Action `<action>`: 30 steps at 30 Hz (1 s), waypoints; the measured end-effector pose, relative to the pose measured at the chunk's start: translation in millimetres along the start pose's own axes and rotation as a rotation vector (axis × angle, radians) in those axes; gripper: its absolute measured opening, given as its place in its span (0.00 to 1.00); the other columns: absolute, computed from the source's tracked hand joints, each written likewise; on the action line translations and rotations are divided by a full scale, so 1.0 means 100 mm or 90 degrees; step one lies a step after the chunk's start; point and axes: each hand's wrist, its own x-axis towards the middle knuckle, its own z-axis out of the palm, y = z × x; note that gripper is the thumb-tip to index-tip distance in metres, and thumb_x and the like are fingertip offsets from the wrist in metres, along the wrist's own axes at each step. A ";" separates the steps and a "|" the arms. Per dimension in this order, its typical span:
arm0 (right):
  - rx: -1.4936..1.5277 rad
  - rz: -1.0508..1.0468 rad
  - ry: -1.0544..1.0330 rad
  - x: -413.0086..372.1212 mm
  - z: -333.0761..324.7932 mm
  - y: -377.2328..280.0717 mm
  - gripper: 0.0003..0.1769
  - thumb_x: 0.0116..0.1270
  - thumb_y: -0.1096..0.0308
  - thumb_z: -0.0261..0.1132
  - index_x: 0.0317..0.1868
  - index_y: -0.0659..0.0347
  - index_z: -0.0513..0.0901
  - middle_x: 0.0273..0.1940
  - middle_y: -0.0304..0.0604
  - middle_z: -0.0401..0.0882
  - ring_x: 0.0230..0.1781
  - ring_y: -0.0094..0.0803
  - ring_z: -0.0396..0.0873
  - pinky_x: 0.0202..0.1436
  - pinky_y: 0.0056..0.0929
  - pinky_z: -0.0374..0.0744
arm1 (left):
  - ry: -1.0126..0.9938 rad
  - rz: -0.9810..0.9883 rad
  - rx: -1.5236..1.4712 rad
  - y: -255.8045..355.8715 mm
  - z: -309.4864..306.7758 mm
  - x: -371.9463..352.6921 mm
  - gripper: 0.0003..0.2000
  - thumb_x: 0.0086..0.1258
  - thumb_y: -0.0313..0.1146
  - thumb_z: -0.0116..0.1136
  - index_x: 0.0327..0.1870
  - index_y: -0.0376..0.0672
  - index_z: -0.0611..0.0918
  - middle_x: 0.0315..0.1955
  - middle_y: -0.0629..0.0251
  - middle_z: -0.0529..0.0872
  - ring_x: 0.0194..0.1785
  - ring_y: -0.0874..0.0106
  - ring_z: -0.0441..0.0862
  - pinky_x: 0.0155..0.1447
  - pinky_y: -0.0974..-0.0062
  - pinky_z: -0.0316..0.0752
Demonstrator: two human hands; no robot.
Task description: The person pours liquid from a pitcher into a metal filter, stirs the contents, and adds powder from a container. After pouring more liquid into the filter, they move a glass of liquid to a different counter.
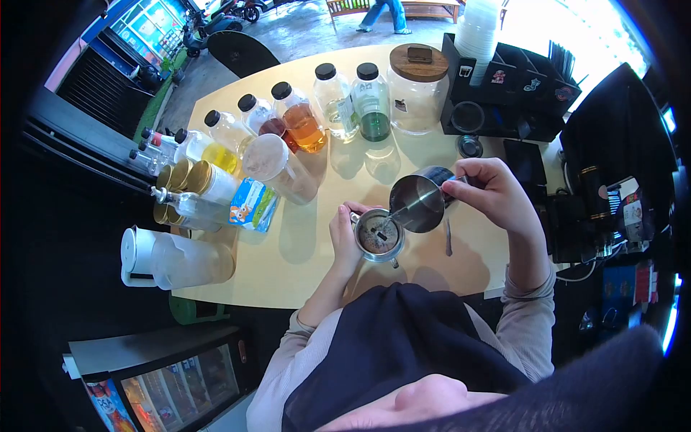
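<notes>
My right hand (486, 187) is closed on the handle of a steel pitcher (421, 198), which is tilted to the left. A thin stream seems to run from its spout into a round metal coffee dripper (398, 246), where brown grounds and a small dark piece show in the middle. The fingers of my left hand (346, 239) are closed at the dripper's left side, by its small handle. A second small handle juts out at the near side; what stands beneath the dripper is mostly hidden. Right of it lies a spoon (448, 237), partly covered by the pitcher.
Several black-capped bottles (302, 126) with coloured liquids line the far side of the table (317, 273). A lidded jar (417, 97) and black organiser (504, 86) stand at the back right. At left are a tall clear container (284, 173), blue packet (253, 205) and jug (191, 261).
</notes>
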 end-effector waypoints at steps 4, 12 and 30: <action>0.026 0.001 -0.002 -0.01 0.01 0.01 0.12 0.68 0.68 0.67 0.28 0.66 0.82 0.19 0.24 0.67 0.22 0.09 0.59 0.24 0.16 0.56 | -0.010 0.009 0.003 -0.05 -0.03 0.00 0.29 0.83 0.51 0.27 0.37 0.34 0.76 0.38 0.45 0.86 0.46 0.60 0.87 0.53 0.66 0.82; 0.039 0.003 -0.003 -0.04 -0.01 0.03 0.12 0.69 0.68 0.68 0.28 0.67 0.82 0.20 0.24 0.69 0.23 0.09 0.60 0.24 0.16 0.58 | 0.009 0.082 0.000 -0.25 -0.15 -0.05 0.33 0.82 0.56 0.23 0.57 0.32 0.73 0.47 0.52 0.85 0.56 0.64 0.81 0.63 0.66 0.70; 0.039 -0.012 -0.015 -0.04 0.03 0.05 0.13 0.69 0.68 0.67 0.28 0.66 0.82 0.20 0.22 0.67 0.23 0.08 0.59 0.24 0.16 0.57 | 0.057 0.310 0.505 -0.16 -0.12 -0.51 0.44 0.44 0.45 0.80 0.61 0.38 0.68 0.68 0.44 0.60 0.71 0.49 0.59 0.69 0.54 0.61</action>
